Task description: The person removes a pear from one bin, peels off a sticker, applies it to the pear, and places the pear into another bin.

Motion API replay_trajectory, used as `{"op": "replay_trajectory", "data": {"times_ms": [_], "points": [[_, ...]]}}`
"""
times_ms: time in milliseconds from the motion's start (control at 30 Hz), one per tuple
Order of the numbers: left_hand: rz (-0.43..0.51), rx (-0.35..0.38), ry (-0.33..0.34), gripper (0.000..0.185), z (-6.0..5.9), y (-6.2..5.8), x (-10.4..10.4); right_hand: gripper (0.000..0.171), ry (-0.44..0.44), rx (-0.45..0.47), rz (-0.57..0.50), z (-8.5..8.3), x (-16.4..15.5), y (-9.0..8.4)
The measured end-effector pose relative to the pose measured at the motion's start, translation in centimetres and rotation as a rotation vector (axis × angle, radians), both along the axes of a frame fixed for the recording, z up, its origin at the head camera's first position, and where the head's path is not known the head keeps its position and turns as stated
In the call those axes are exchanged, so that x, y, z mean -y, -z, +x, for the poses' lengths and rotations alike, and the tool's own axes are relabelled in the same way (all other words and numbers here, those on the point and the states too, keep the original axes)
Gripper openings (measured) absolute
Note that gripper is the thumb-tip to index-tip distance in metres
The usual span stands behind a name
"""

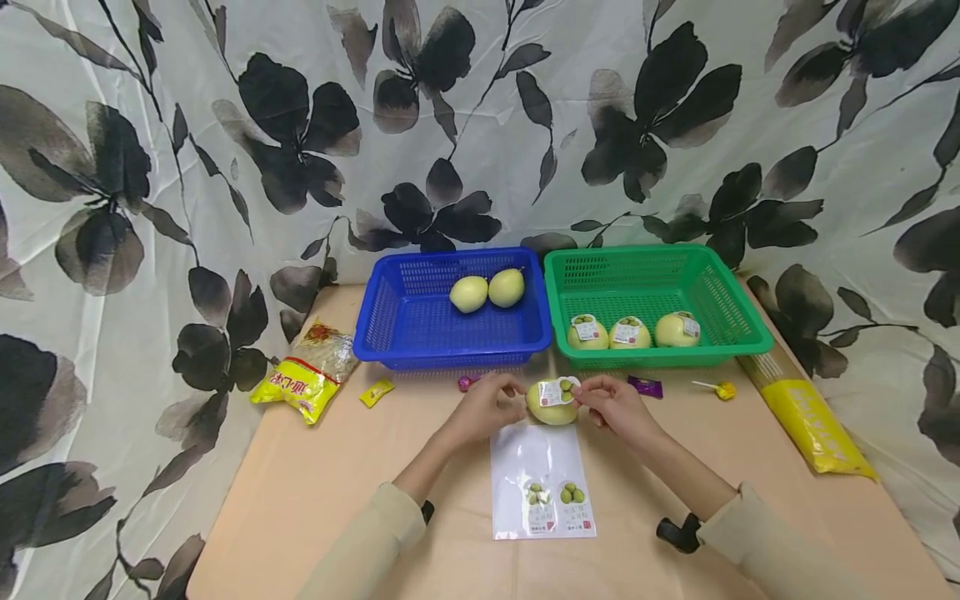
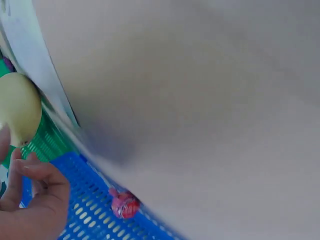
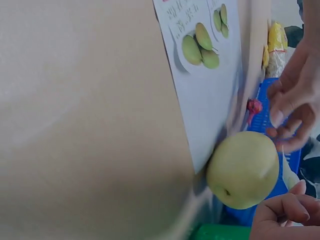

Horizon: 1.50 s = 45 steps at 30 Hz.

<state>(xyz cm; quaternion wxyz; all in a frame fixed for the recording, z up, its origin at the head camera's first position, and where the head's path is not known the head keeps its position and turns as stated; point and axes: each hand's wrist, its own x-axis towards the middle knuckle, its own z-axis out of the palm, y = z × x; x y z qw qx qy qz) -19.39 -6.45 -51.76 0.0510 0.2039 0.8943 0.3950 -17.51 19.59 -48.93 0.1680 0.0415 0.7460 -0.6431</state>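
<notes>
Left hand (image 1: 486, 408) steadies the pear (image 1: 551, 407) on the surface (image 1: 315, 500), fingers curled against it. Right hand (image 1: 611, 402) pinches a sticker (image 1: 557, 391) onto it. Labelling step, judged; pressing flat next.

This looks like a staged recording booth, not a lived-in room or shop. A white cloth printed with large black leaves and flowers (image 1: 225, 150) hangs as a backdrop on the far side and wraps round the left and right, hiding any walls. Inside it stands a small peach-coloured desk (image 1: 315, 492) with props laid out in order: a blue perforated plastic basket (image 1: 397, 325) far left of centre and a green perforated plastic basket (image 1: 720, 308) just beside it on the right.
</notes>
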Motion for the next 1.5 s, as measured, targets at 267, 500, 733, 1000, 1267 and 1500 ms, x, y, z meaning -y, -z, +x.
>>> {"op": "replay_trajectory", "data": {"times_ms": [267,500,733,1000,1267,1500], "points": [[0.147,0.100,0.018,0.060,-1.2,0.8,-1.2,0.024,0.019,0.023,-0.034,0.0,0.0,1.2],[0.152,0.081,0.001,0.055,-1.3,1.4,-1.4,0.026,0.055,0.038,-0.038,0.1,0.2,1.8],[0.174,0.066,0.018,0.056,-1.1,1.4,-1.1,0.029,0.049,-0.028,0.010,0.3,0.6,2.3],[0.162,0.090,-0.019,0.046,-1.0,1.4,-1.0,0.029,0.064,-0.048,0.053,0.0,0.9,2.9],[0.215,0.084,-0.025,0.043,-0.9,1.5,-1.1,0.026,0.108,-0.006,0.096,-0.5,0.9,3.0],[0.235,0.105,-0.034,0.043,-0.7,1.4,-0.9,0.029,0.109,-0.001,0.134,-0.8,0.6,3.7]]}}
